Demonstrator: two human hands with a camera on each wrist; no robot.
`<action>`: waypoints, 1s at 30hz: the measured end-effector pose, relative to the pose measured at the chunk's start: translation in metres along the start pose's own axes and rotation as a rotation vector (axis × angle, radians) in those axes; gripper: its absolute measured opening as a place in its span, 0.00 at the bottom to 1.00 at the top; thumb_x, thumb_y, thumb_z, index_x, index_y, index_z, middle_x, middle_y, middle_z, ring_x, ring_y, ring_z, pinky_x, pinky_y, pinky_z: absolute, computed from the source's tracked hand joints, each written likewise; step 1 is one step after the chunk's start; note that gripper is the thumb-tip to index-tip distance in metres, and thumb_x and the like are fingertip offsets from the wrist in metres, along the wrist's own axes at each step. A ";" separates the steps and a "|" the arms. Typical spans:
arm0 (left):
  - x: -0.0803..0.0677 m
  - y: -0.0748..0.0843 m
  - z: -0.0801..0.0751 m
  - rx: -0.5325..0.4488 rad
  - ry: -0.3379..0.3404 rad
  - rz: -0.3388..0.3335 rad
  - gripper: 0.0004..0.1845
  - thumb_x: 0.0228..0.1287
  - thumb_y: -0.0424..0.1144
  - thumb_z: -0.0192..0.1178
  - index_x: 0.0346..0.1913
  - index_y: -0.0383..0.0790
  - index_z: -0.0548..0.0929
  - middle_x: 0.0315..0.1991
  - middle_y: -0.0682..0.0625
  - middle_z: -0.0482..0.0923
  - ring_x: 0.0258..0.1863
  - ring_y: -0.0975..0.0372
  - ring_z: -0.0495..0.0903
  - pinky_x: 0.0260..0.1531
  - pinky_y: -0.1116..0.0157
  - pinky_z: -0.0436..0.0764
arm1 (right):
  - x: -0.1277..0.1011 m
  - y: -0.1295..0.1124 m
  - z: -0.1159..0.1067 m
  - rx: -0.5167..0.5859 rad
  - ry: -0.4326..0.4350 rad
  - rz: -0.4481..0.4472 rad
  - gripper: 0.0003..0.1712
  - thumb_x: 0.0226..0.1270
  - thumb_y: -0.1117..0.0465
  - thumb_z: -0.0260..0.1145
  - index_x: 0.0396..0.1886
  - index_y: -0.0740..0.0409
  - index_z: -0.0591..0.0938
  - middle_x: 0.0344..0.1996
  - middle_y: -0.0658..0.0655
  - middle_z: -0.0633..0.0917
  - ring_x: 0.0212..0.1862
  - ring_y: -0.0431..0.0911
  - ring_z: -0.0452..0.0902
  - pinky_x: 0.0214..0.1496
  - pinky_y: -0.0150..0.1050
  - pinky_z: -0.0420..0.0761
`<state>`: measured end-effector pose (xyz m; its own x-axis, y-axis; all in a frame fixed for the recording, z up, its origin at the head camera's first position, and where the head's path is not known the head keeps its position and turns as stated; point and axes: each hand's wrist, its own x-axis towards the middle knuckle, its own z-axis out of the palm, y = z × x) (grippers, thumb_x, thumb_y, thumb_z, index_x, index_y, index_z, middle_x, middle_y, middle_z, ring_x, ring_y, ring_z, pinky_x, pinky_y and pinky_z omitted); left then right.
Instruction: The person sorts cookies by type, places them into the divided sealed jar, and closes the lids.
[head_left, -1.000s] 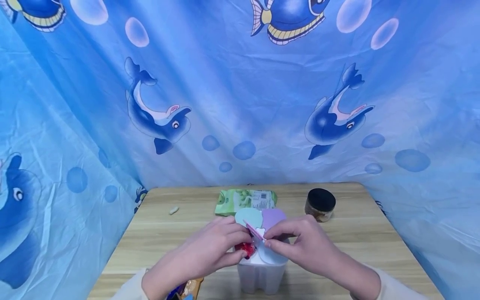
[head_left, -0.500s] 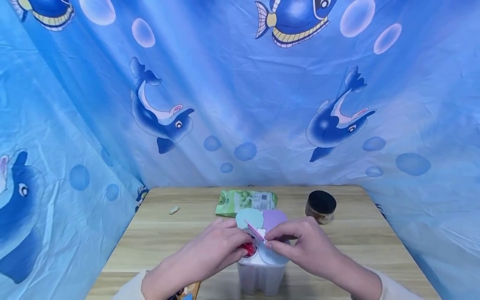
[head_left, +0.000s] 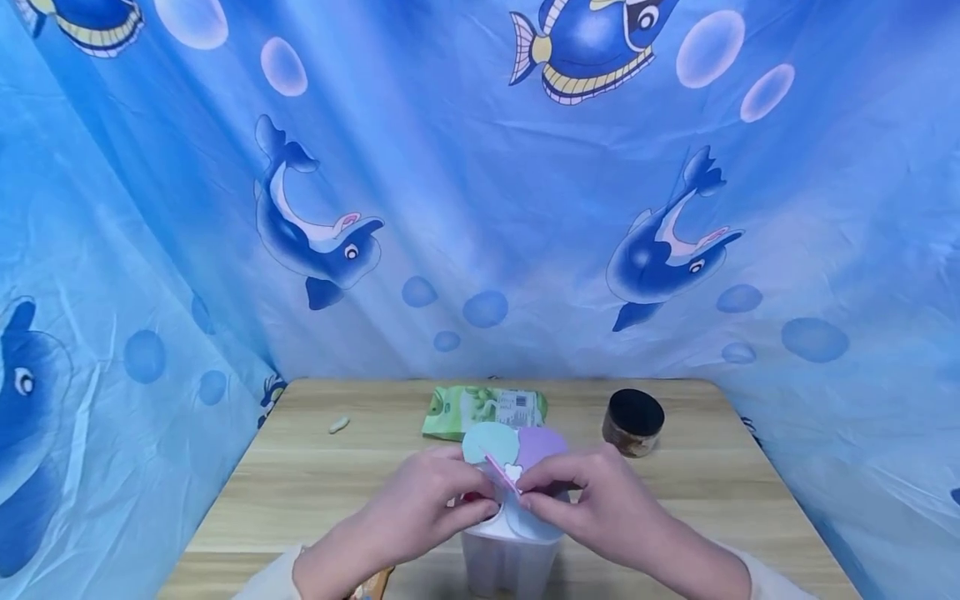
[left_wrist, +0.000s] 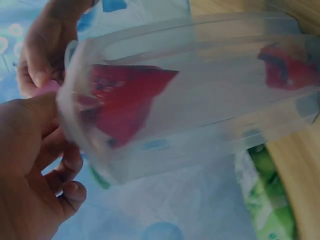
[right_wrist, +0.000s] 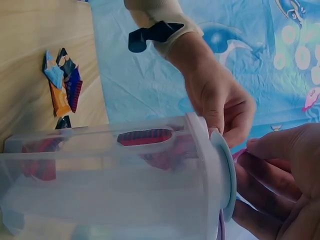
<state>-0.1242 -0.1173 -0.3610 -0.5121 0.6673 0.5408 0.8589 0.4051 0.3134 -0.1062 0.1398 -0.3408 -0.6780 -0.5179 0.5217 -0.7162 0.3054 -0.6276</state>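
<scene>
A tall translucent box (head_left: 510,562) stands upright on the table, with a mint lid (head_left: 489,443) and a purple lid (head_left: 540,444) on top. My right hand (head_left: 600,492) pinches the raised pink lid (head_left: 501,472) between thumb and index finger. At the uncovered opening, my left hand (head_left: 431,500) holds a red snack packet (left_wrist: 125,95) by its upper end. Most of that packet hangs inside the box, seen through the wall in the left wrist view. Lower down in the box lies another red packet (left_wrist: 287,67). The left fingertips partly hide the opening.
A green bag (head_left: 483,411) lies behind the box. To the right stands a black-lidded jar (head_left: 633,423). A small pale object (head_left: 339,425) is at the far left. Several wrapped snacks (right_wrist: 62,82) lie in a cluster near the left forearm.
The red packet has sunk into the opening, and less of it shows under my left fingers. My right hand keeps the pink lid raised. The head view has shifted slightly.
</scene>
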 end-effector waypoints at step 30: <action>-0.062 -0.063 -0.040 -0.293 -0.081 -0.534 0.08 0.75 0.44 0.62 0.52 0.56 0.86 0.45 0.60 0.86 0.36 0.67 0.83 0.36 0.66 0.84 | 0.000 0.014 0.006 -0.079 0.134 -0.068 0.09 0.61 0.65 0.77 0.39 0.47 0.92 0.33 0.42 0.91 0.30 0.30 0.78 0.23 0.20 0.70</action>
<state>-0.1460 -0.2087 -0.3829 -0.8615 0.4697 0.1929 0.4448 0.5151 0.7327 -0.1156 0.1396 -0.3533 -0.6394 -0.4303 0.6372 -0.7687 0.3381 -0.5430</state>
